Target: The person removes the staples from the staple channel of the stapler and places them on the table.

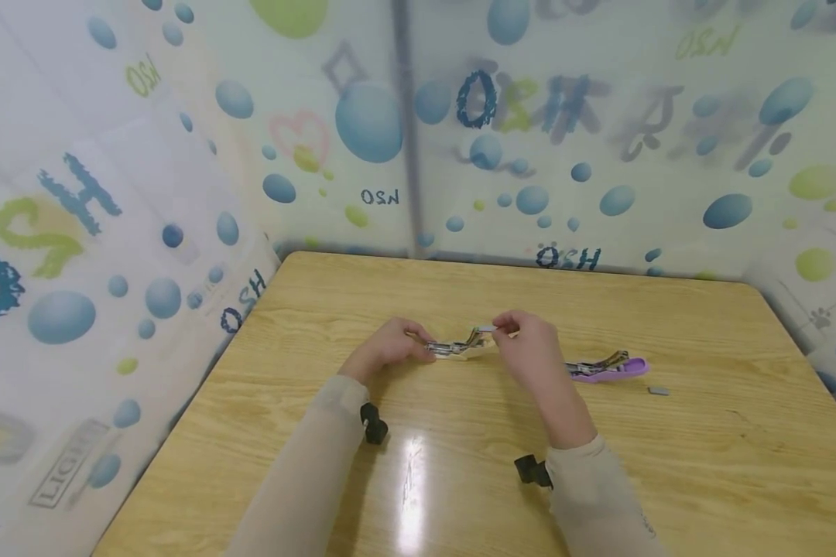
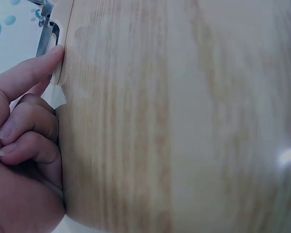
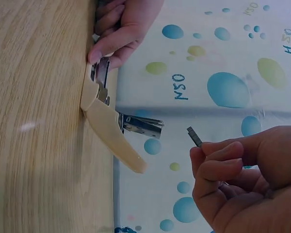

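A cream stapler [image 3: 111, 128] lies on the table with its metal magazine raised at an angle from the body. My left hand [image 1: 390, 346] pinches its end between thumb and fingers; the other fingers are curled in the left wrist view. To its right, my right hand [image 1: 532, 352] pinches a short grey staple strip [image 3: 194, 136] between thumb and forefinger. In the right wrist view this strip is held apart from the raised magazine [image 3: 145, 127]. Behind my right wrist lies a purple stapler [image 1: 616, 371], also opened up, partly hidden by the hand.
Another grey staple strip [image 1: 658, 391] rests on the wooden table [image 1: 453, 441], right of the purple stapler. Walls printed with bubbles and letters [image 1: 564, 155] stand along the table's back and left edges. A bright reflection shows on the near tabletop.
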Demonstrator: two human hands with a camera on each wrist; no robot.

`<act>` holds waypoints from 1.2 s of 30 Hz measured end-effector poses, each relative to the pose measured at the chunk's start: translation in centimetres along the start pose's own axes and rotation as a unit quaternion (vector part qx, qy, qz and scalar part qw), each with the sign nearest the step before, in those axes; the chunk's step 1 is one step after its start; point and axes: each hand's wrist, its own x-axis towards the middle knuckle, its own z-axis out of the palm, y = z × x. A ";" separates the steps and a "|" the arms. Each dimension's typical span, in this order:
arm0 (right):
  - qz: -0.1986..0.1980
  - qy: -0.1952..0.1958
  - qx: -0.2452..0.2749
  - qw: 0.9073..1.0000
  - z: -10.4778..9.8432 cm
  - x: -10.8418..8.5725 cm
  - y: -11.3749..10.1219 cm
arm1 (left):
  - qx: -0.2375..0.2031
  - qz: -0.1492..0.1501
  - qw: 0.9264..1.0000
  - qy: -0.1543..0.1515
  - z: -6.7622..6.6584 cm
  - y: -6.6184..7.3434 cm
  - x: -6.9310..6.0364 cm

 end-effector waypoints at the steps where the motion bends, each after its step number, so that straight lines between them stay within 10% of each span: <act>1: 0.002 0.002 -0.004 1.000 -0.2 -0.1 0.2 | -0.005 -0.001 1.000 -0.001 0.0 0.0 0.0; 36: 0.016 -0.029 -0.046 0.998 -1.6 1.4 5.3 | -0.022 -0.007 1.000 -0.005 0.0 -0.3 0.2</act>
